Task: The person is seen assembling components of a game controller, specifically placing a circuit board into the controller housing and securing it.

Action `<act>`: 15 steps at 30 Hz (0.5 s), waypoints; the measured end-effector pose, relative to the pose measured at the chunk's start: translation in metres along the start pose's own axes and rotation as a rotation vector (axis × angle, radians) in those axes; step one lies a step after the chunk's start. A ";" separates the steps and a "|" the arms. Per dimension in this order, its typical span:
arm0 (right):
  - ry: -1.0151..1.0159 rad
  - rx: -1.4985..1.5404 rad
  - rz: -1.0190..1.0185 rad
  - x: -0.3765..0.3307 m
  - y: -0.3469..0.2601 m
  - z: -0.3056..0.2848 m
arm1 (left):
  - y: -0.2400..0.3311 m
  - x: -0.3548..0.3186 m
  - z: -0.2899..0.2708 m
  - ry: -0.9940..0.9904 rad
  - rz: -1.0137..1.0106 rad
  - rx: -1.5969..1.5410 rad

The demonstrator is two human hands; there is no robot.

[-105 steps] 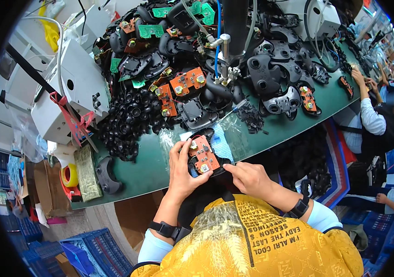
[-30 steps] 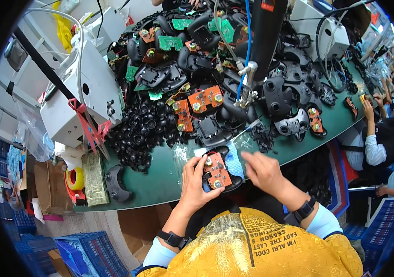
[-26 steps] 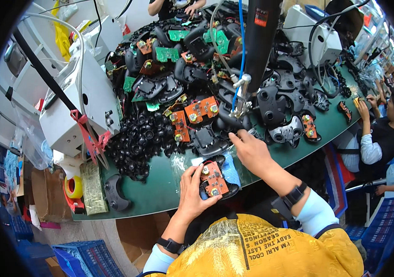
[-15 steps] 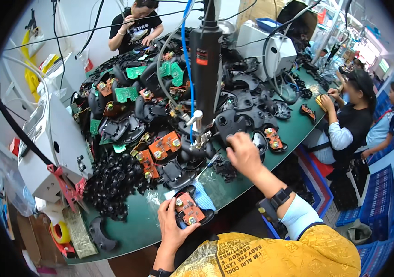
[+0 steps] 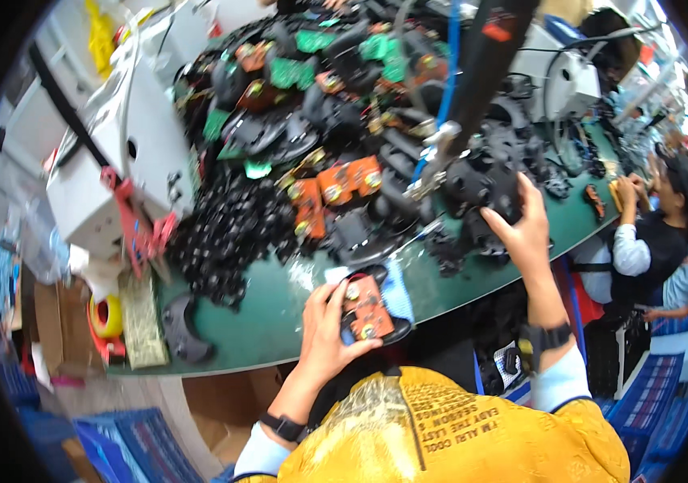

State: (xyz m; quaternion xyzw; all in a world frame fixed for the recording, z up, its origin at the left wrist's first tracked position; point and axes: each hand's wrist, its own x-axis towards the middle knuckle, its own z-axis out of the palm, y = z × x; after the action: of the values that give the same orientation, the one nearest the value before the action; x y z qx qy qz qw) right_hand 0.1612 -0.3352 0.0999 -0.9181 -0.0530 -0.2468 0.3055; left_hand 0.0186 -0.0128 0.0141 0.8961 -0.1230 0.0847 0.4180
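An orange circuit board in a black shell sits clasped in the left hand at the table's near edge while the right hand, gone from beside it, reaches dark controllers, its hold unclear, apparently pausing work on the board.

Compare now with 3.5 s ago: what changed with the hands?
Right hand left the open controller and moved forward and right to the black shells; blur hides whether it grips one. Unchanged: left hand holds the open controller near the table's front edge.
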 end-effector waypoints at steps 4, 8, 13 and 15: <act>-0.401 0.231 -0.106 -0.081 -0.059 -0.013 | -0.004 0.001 -0.001 -0.005 0.002 -0.089; -0.534 0.160 -0.413 -0.112 -0.100 0.018 | -0.003 -0.010 -0.016 0.140 -0.057 -0.213; -0.551 0.046 -0.525 -0.125 -0.108 0.041 | -0.005 -0.021 -0.025 0.216 -0.113 -0.254; -0.544 0.024 -0.551 -0.125 -0.111 0.046 | -0.006 -0.021 -0.023 0.216 -0.134 -0.305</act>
State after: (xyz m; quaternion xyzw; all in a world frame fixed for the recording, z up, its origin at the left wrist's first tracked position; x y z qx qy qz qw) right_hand 0.0445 -0.2121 0.0667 -0.8978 -0.3796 -0.0663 0.2133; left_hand -0.0009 0.0112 0.0189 0.8143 -0.0288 0.1328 0.5642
